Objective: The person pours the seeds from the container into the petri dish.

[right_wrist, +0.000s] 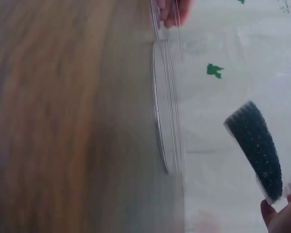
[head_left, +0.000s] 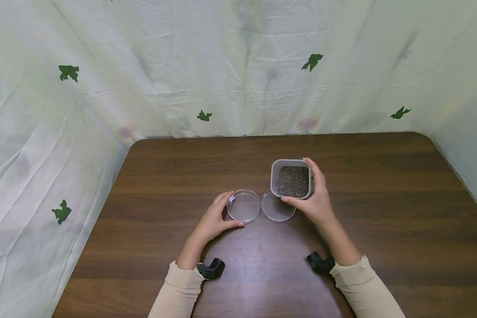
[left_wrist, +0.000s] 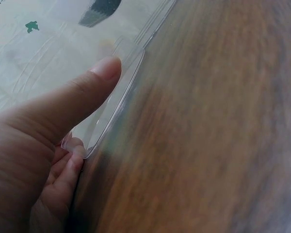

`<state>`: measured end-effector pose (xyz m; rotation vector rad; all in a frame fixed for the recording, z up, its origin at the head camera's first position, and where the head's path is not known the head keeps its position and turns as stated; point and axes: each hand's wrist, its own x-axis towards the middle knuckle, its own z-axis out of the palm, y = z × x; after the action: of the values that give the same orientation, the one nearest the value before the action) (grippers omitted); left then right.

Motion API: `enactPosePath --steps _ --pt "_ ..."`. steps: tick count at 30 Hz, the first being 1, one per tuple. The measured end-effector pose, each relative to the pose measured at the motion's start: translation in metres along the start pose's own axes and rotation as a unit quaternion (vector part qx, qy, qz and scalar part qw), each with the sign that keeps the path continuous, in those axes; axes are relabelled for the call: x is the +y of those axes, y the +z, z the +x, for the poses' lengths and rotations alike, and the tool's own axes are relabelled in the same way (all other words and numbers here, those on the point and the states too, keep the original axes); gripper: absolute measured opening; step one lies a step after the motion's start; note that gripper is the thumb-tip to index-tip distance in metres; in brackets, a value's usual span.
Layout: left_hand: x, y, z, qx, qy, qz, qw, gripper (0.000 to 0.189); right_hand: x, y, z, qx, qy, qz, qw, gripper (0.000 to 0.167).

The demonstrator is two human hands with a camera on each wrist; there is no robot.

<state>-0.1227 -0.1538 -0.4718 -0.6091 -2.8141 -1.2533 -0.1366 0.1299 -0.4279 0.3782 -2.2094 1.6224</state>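
Observation:
My right hand (head_left: 318, 203) grips a clear, square plastic container (head_left: 275, 176) between thumb and fingers. Dark, grainy stuff (head_left: 294, 181) with light specks covers its bottom; whether seeds or soil, I cannot tell. The right wrist view shows the container (right_wrist: 256, 150) tilted and lifted off the table. Below it, partly hidden, lies a round clear petri dish part (head_left: 276, 210). A second such dish (head_left: 244, 206) lies beside it on the left, their rims close together or touching. My left hand (head_left: 214, 221) holds this left dish by its edge, thumb at the near side, fingers at the far side.
A brown wood-grain table (head_left: 163, 185) carries everything. Pale cloth (head_left: 222, 66) with green leaf-like patches hangs behind and along the sides. Each wrist wears a black camera mount, one on the left (head_left: 212, 268) and one on the right (head_left: 319, 263).

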Motion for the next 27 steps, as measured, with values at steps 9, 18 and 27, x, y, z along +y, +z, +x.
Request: enactPosePath --steps 9,18,27 --pt "0.001 -0.001 0.001 -0.002 -0.003 0.003 1.0000 0.091 -0.005 0.008 0.001 -0.014 -0.031 -0.027 0.9991 0.110" --pt "0.000 -0.001 0.001 -0.003 -0.003 0.002 1.0000 0.092 -0.006 0.016 0.003 -0.038 -0.070 -0.055 0.9953 0.109" --pt "0.002 -0.001 0.000 0.001 -0.003 -0.007 1.0000 0.091 -0.005 0.022 0.003 -0.055 -0.100 -0.107 0.9877 0.111"
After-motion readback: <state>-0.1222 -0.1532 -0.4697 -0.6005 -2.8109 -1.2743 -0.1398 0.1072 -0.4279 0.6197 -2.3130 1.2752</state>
